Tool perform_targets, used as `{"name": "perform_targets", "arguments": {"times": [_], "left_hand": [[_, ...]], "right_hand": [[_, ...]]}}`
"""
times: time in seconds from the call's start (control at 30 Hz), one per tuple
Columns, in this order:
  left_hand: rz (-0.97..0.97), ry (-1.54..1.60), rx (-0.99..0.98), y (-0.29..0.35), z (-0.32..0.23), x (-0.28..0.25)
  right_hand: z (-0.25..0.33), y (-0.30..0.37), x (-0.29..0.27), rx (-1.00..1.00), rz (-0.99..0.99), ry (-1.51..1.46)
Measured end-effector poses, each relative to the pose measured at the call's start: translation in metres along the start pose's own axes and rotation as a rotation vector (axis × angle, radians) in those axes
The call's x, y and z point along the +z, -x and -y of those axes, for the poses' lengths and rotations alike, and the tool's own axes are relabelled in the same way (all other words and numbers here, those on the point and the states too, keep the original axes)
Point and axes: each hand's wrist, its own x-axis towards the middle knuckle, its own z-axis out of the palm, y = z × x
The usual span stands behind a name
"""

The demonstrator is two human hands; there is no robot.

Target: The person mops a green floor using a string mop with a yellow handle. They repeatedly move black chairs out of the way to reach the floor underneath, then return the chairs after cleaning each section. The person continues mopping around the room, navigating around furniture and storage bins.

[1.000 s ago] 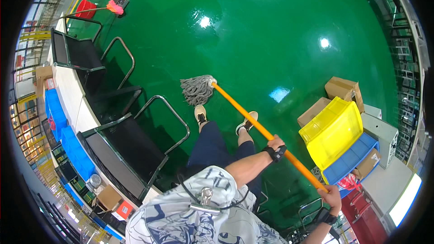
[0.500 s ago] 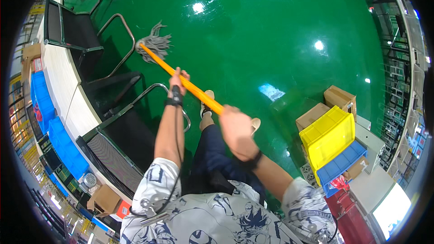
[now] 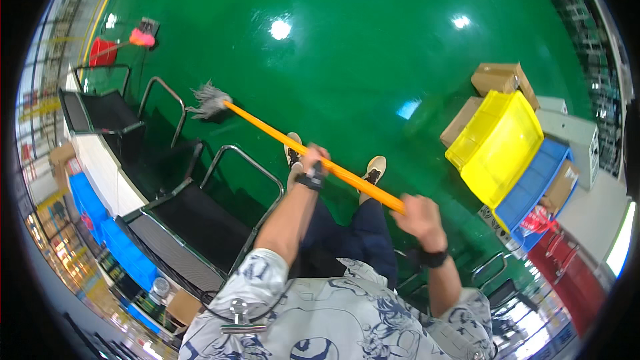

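Note:
A mop with an orange handle (image 3: 267, 131) slants across in front of my legs. Its grey string head (image 3: 210, 101) lies on the green floor at the left, close to a chair's metal frame. Midway along the handle, my left hand (image 3: 315, 157) is wrapped round it. My right hand (image 3: 419, 216) grips the handle's upper end, further right and nearer my body. Both hands wear dark bands at the wrist.
Black chairs (image 3: 193, 217) with metal frames line the left, beside a white table (image 3: 113, 170) holding blue bins (image 3: 127, 248). At right stand a yellow crate (image 3: 497, 147), a blue crate (image 3: 533, 183) and cardboard boxes (image 3: 497, 80). A red bucket (image 3: 103, 52) stands far left.
Both hands have moved right and nearer my body with the mop handle. The mop head has swung left and slightly nearer, toward the chairs. The whole view has also turned.

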Motion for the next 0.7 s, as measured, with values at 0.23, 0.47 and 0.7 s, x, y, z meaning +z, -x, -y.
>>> {"name": "perform_targets", "arguments": {"times": [0.23, 0.47, 0.7], "left_hand": [[-0.184, -0.262, -0.779, 0.227, 0.237, 0.178], [-0.142, -0.274, -0.966, 0.276, 0.271, 0.251], [0.159, 0.201, -0.691, 0.136, 0.114, 0.192]], "right_hand": [[-0.179, 0.248, -0.050, 0.581, 0.032, 0.081], [-0.192, 0.281, -0.079, 0.702, -0.146, 0.260], [-0.044, 0.146, -0.103, 0.604, -0.057, 0.185]]}}
